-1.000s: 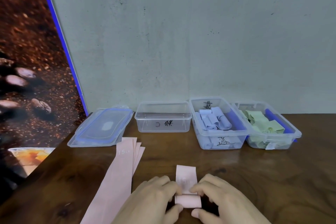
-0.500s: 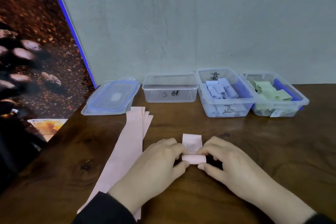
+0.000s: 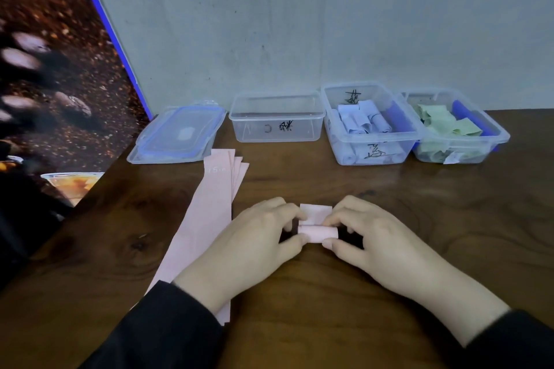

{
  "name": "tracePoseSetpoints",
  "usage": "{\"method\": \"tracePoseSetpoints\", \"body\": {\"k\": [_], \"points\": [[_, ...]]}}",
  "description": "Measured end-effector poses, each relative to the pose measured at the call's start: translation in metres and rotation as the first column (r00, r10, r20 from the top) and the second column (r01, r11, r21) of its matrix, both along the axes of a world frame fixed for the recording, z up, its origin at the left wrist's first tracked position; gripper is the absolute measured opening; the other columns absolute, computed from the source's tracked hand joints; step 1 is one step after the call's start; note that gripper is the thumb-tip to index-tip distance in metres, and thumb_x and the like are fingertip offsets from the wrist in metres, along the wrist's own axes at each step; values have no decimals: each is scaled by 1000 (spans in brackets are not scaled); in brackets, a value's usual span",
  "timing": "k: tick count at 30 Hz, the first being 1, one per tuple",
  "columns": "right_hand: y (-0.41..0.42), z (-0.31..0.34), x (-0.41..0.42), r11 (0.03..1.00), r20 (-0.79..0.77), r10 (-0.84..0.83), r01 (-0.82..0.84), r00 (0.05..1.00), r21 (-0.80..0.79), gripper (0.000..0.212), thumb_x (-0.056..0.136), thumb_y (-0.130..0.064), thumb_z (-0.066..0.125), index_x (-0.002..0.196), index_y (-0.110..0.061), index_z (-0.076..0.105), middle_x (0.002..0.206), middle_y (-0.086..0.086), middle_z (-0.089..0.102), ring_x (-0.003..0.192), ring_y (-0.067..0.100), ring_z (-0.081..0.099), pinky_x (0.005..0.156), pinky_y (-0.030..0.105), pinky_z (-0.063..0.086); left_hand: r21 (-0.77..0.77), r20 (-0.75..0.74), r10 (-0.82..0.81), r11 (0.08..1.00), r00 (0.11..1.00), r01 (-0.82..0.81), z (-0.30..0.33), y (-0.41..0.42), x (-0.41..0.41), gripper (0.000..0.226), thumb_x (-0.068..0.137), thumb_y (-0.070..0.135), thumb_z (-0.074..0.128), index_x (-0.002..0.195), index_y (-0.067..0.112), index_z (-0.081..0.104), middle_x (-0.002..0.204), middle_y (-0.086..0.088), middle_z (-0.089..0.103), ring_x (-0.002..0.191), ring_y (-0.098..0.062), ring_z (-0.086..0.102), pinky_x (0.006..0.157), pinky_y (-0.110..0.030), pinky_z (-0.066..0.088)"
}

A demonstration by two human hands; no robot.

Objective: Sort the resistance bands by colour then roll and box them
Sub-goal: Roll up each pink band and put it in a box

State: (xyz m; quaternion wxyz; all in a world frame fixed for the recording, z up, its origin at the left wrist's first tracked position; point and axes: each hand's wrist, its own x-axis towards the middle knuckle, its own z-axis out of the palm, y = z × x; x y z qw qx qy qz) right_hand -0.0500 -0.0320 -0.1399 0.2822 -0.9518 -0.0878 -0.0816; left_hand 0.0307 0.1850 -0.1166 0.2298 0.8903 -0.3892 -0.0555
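Just left of the hands, flat pink bands (image 3: 209, 219).

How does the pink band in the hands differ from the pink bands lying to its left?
The held band is almost fully rolled, only a short flat tail left; the pink stack lies flat and unrolled. The left hand and right hand pinch the held band's ends; they do not grip the stack, though the left forearm lies over its near end. The stack holds several fanned bands; the roll is a single one. Both are the same pale pink, on the table.
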Motion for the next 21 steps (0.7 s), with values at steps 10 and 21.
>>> {"method": "tracePoseSetpoints", "body": {"k": [10,21], "points": [[1,-1,-1,1000,3,3,-3,1000,-2,19,90,-39,72,108,-37,65,106,-23,52,101,2,52,86,24,47,26,14,-8,1000,1000,8,-1,0,-2,20,95,45,60,114,39,63,95,17,49,86,-1,49,73,-19,43],[2,0,-4,1000,14,-11,11,1000,-8,24,91,-40,71,114,-37,66,106,-22,53,102,3,53,84,23,47,48,18,-8,999,1000,7,0,-2,-3,18,96,41,59,114,37,62,96,16,50,86,-4,50,70,-17,41]]}}
